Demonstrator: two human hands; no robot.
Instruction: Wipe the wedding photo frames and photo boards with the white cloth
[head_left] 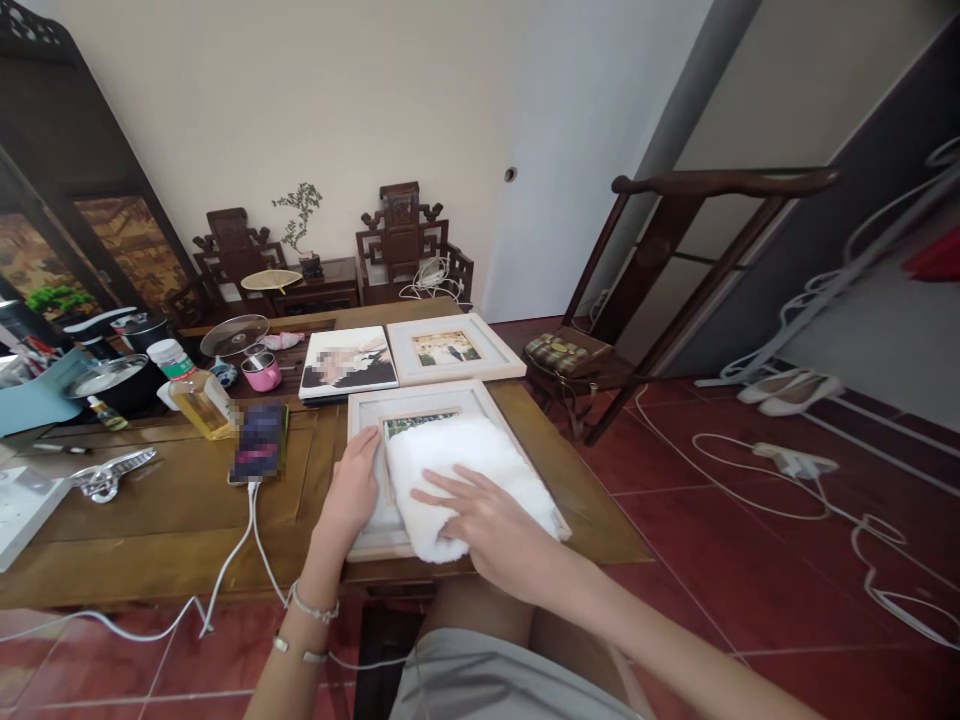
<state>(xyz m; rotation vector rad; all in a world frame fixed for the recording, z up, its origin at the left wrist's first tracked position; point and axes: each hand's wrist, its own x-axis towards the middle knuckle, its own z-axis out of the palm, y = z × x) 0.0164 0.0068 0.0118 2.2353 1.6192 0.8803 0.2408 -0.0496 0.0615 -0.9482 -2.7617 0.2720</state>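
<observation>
A light wooden picture frame (359, 417) lies on the table in front of me. My left hand (355, 490) grips its left side, fingers along the edge. Over much of the frame rests a folded, fluffy white towel (442, 440), hiding most of the photo (396, 425) inside. My right hand (480, 515) is on the towel, fingers spread over its top and the thumb tucked into a fold near the front.
Behind are another framed photo (450, 348) and a photo panel (349, 360). To the left stand a charging phone (259, 445), a bottle of yellowish liquid (199, 395), a pink cup (261, 372) and a silver hair clip (112, 475). A chair (652, 260) holding a plaid bag (562, 353) is right.
</observation>
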